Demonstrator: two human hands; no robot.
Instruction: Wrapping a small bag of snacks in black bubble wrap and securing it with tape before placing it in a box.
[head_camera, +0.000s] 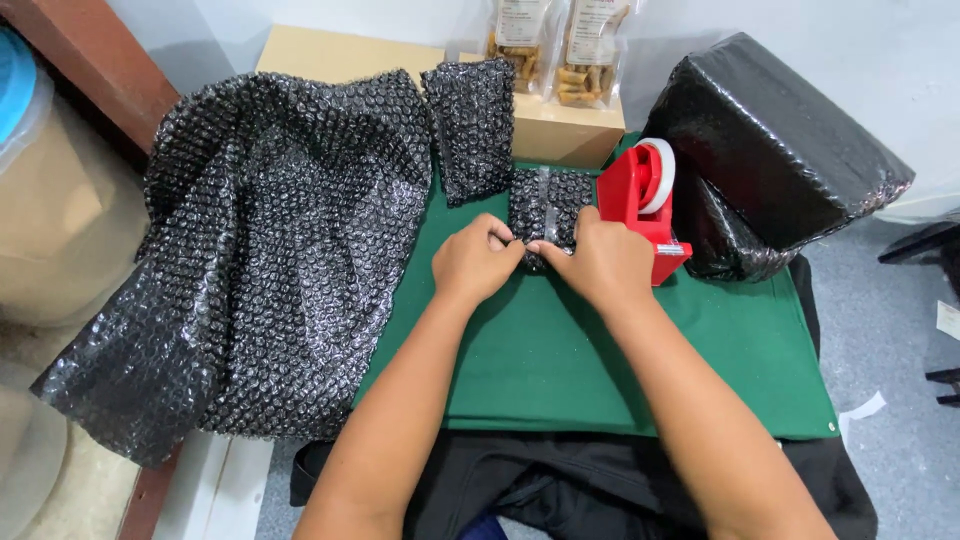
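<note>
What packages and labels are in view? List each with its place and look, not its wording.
Small bundle: black bubble wrap, taped, mat centre, under left hand and right hand.
Second bundle: black bubble wrap, oblong, behind it.
Large parcel: black plastic, blocky, right.
Two snack pouches: clear, white labels, upright on a brown box at the back.

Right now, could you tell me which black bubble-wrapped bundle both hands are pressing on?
The small taped bundle beside the red tape dispenser; the taller bundle behind it lies untouched.

Glossy black bubble-wrap packet (549, 212), matt green cloth mat (560, 370), red plastic tape dispenser (640, 205).
</note>
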